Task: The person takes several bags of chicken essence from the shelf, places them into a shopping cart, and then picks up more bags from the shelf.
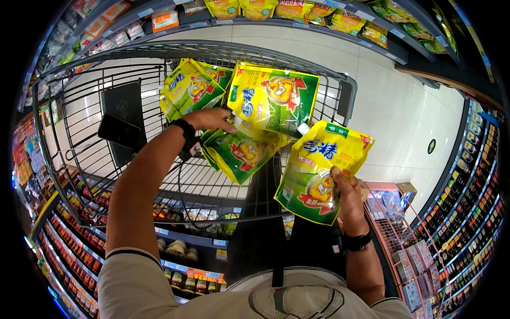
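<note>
My right hand (347,195) holds a yellow and green seasoning pouch (318,175) by its side edge, outside the shopping cart's near corner. The pouch bears a cartoon chicken and has a white spout cap (303,128). My left hand (211,119) reaches over the cart (175,155) and grips another such pouch (251,153) near its white spout, thumb and forefinger on either side. That pouch lies tilted over a further one. Behind it a matching pouch (275,97) lies face up, and several more pouches (193,87) are stacked left of it.
A smartphone (118,130) rests by a black panel (123,103) at the cart's left. Shelves with yellow bags (293,10) line the far side. Right of me stand a pink wire rack (402,239) and shelves of jars (458,207). A floor arrow sticker (431,146) marks the pale tiles.
</note>
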Demonstrator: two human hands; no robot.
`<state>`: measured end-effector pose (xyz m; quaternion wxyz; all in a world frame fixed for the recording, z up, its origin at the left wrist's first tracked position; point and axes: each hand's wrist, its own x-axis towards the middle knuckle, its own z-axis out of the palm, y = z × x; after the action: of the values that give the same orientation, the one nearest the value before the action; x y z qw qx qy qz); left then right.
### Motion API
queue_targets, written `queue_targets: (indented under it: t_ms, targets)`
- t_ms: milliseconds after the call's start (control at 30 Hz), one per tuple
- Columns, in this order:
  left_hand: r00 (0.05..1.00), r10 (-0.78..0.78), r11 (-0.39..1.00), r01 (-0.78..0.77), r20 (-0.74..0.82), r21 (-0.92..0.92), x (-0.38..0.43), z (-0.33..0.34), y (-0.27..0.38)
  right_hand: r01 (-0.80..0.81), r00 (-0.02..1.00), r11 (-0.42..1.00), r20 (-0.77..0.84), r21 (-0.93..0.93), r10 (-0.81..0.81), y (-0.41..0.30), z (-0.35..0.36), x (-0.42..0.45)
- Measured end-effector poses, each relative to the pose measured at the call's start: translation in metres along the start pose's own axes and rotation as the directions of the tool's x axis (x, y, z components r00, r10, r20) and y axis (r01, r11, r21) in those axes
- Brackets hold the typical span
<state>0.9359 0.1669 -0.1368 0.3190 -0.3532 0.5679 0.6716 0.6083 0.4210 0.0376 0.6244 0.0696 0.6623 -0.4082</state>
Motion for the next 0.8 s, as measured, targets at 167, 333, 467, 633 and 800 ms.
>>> queue_targets:
  t_ms: [167, 333, 467, 633, 800]
  targets:
    - [0.991, -0.121, 0.991, 0.117, 0.051, 0.071, 0.003, -0.008, 0.001, -0.012, 0.999, 0.997, -0.037, -0.071, 0.009, -0.001, -0.001, 0.0]
    - [0.988, -0.044, 0.999, 0.044, -0.148, -0.004, 0.013, 0.016, -0.054, 0.008, 1.0, 0.999, -0.012, -0.039, -0.009, -0.001, 0.001, 0.001]
    - [0.997, -0.018, 0.995, 0.01, -0.073, -0.102, -0.003, 0.027, -0.01, -0.004, 1.0, 1.0, -0.02, 0.006, 0.004, 0.002, 0.0, 0.001]
    - [0.993, 0.035, 0.999, -0.032, -0.112, 0.034, 0.006, 0.019, -0.019, 0.006, 1.0, 1.0, 0.01, -0.01, -0.006, 0.0, 0.0, 0.0]
    - [0.987, 0.058, 0.996, -0.047, -0.151, 0.075, 0.009, 0.0, -0.018, 0.015, 1.0, 1.0, -0.002, -0.017, -0.015, 0.001, -0.001, 0.002]
